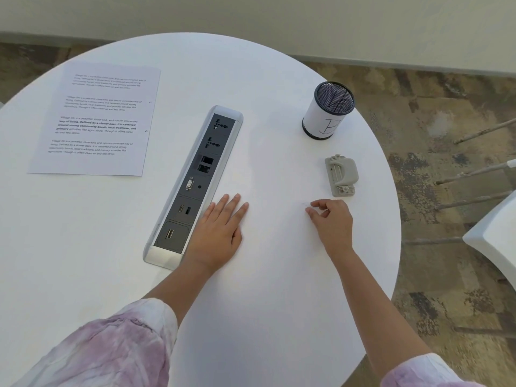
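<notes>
Lying flat and empty, the left hand (220,227) seems to brace on the table (265,289) beside the socket strip (195,180); the right hand (331,222) curls into a pinch just short of the hole punch (341,174). Whether it grips anything, I cannot tell.

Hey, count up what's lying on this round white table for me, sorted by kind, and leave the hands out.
Printed sheet of paper: 1
Socket strip: 1
Mesh cup labelled B: 1
Grey hole punch: 1
Total: 4
</notes>
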